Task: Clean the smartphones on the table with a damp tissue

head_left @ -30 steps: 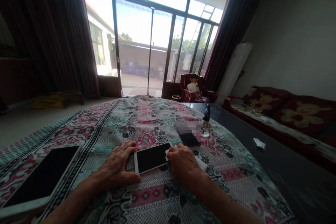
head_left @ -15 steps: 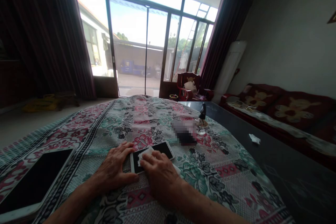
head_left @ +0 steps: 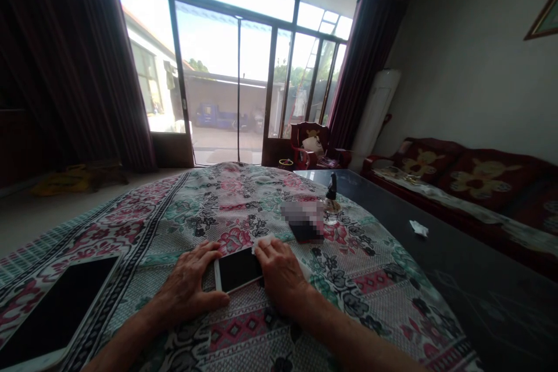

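A white smartphone (head_left: pixel 238 269) lies screen up on the floral cloth (head_left: pixel 244 328), its dark screen mostly bare. My left hand (head_left: pixel 187 285) presses on its left end, fingers over the edge. My right hand (head_left: pixel 279 270) sits at its right end, pinching a white wipe (head_left: pixel 264 242) against the glass. Farther ahead lies a dark phone (head_left: pixel 305 231), partly blurred out. A large white tablet (head_left: pixel 56 308) with a dark screen rests on the cloth at the lower left, apart from both hands.
A small glass bottle with a dark top (head_left: pixel 331 206) stands beyond the dark phone. To the right is a black glass table (head_left: pixel 392 279) with a scrap of white tissue (head_left: pixel 418 228) on it. A red sofa (head_left: pixel 475 180) lines the right wall, and a glass door (head_left: pixel 209 70) lies ahead.
My right hand has slid with the wipe from the middle of the screen to the phone's right end. My left hand stays on the phone, and the view has turned slightly left.
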A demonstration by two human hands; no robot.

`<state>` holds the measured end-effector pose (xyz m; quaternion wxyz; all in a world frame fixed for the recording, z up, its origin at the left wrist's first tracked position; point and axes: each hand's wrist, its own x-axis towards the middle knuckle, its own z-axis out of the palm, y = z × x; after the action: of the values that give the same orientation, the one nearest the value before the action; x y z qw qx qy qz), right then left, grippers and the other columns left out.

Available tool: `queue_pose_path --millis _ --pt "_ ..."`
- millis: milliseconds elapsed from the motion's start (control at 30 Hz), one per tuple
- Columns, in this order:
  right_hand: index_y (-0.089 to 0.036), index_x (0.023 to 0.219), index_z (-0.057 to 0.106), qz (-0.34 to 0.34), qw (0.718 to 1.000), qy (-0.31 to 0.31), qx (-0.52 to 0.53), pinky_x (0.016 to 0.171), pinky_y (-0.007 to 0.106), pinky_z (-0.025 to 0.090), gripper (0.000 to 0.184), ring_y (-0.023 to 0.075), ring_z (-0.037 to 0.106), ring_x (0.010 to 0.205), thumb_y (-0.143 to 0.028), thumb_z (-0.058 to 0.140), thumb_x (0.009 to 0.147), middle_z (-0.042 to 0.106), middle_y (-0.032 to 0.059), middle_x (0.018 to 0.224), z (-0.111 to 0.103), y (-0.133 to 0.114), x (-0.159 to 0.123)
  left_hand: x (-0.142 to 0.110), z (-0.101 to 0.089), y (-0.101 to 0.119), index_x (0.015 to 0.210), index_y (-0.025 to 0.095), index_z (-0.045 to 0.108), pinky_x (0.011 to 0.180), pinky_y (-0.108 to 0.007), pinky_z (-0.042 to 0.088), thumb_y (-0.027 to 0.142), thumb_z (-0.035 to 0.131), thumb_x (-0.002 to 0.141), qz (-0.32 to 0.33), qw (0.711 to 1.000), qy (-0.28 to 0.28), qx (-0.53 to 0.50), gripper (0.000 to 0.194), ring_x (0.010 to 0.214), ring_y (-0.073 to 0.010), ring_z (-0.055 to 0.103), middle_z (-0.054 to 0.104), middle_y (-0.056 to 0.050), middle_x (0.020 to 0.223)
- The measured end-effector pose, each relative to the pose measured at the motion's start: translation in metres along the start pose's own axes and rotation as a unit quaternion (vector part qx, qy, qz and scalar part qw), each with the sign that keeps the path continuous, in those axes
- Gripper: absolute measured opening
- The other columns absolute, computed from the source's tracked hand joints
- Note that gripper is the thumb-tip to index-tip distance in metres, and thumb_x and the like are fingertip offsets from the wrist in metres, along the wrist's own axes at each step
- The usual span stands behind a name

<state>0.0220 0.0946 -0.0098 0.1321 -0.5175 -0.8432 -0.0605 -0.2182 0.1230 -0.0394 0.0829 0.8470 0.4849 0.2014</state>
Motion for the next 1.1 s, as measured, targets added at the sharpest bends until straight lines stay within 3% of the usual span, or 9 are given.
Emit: queue_pose_path --millis 200,333,467,733,867,967,1100 --pt "-0.015 0.121 0.055 -0.113 0.992 0.002 0.053 0.093 0.042 0.041 0.038 0.0276 0.047 0.112 -0.023 0.055 0.084 0.056 0.0100 0.130 0.006 -0.026 0.004 0.001 0.008 -0.006 0.120 0.022 0.059 0.110 -0.051 0.033 0.052 0.076 0.059 0.007 1.000 0.018 0.009 0.070 0.134 -0.0364 0.040 0.050 -0.011 0.143" --pt "-0.017 0.114 0.056 -0.139 0.987 -0.002 0.085 0.092 0.040 0.042 0.032 0.0254 0.048 0.111 -0.025 0.057 0.084 0.058 0.0069 0.127 0.000 -0.037 0.003 0.000 0.014 -0.011 0.121 0.021 0.059 0.109 -0.050 0.034 0.045 0.076 0.059 0.014 0.999 0.034 0.016 0.068 0.133 -0.0353 0.042 0.051 -0.011 0.142" --pt "-0.016 0.110 0.059 -0.111 0.989 -0.008 0.093 0.092 0.037 0.042 0.029 0.0234 0.050 0.105 -0.021 0.057 0.082 0.061 0.0080 0.118 -0.004 -0.032 0.003 -0.001 0.015 -0.014 0.121 0.021 0.059 0.109 -0.050 0.035 0.049 0.076 0.059 0.020 0.999 0.038 0.014 0.070 0.133 -0.0354 0.042 0.051 -0.011 0.142" --pt "-0.012 0.107 0.065 0.035 0.999 -0.016 0.028 0.092 0.034 0.042 0.030 0.0248 0.052 0.105 -0.009 0.047 0.083 0.064 0.0118 0.111 -0.011 0.007 0.006 0.001 0.012 -0.015 0.119 0.021 0.059 0.108 -0.051 0.035 0.058 0.076 0.059 0.007 1.000 0.022 0.003 0.072 0.133 -0.0363 0.041 0.049 -0.012 0.143" --pt "-0.010 0.108 0.065 0.081 0.996 -0.038 -0.025 0.088 0.035 0.045 0.033 0.0263 0.055 0.102 -0.005 0.046 0.082 0.064 0.0144 0.110 -0.015 0.010 0.000 0.001 0.011 -0.013 0.120 0.021 0.059 0.108 -0.050 0.036 0.059 0.073 0.063 0.008 1.000 0.029 -0.001 0.070 0.133 -0.0357 0.042 0.050 -0.011 0.143" --pt "-0.006 0.117 0.061 0.045 0.996 -0.040 -0.068 0.087 0.039 0.046 0.038 0.0289 0.054 0.103 -0.007 0.049 0.082 0.062 0.0184 0.114 -0.010 -0.004 -0.007 0.001 0.012 -0.013 0.120 0.021 0.059 0.109 -0.051 0.035 0.060 0.071 0.065 0.013 0.999 0.036 -0.001 0.069 0.133 -0.0354 0.042 0.051 -0.011 0.142" --pt "-0.002 0.124 0.056 -0.057 0.995 -0.007 -0.081 0.087 0.042 0.047 0.044 0.0317 0.054 0.107 -0.018 0.054 0.084 0.058 0.0218 0.123 0.004 -0.030 -0.016 0.001 0.014 -0.016 0.120 0.022 0.058 0.108 -0.050 0.037 0.061 0.072 0.064 0.017 0.999 0.044 -0.002 0.070 0.132 -0.0350 0.044 0.051 -0.011 0.141"
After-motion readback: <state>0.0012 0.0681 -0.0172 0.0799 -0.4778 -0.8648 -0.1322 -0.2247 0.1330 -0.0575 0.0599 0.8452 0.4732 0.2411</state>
